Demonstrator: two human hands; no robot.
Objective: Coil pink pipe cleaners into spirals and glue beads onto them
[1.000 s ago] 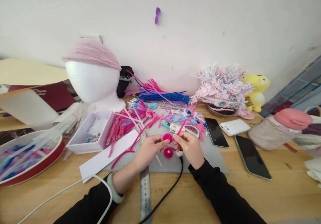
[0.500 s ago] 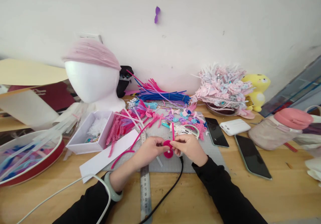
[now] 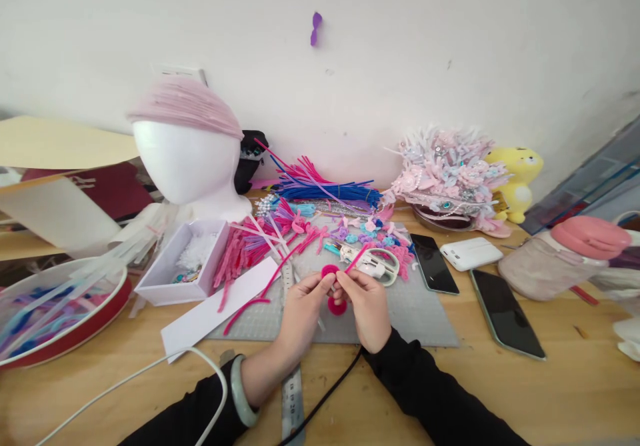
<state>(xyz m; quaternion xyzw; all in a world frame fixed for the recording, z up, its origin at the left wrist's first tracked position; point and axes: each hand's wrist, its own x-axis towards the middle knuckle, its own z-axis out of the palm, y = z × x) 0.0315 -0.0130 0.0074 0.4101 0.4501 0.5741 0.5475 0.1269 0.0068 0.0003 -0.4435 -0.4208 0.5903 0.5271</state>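
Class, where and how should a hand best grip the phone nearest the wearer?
Probably grip the nearer phone across its long edges close to its near end, coming from above on the wearer's side: it lies flat, dark screen up, while the white device and bottle crowd its far end.
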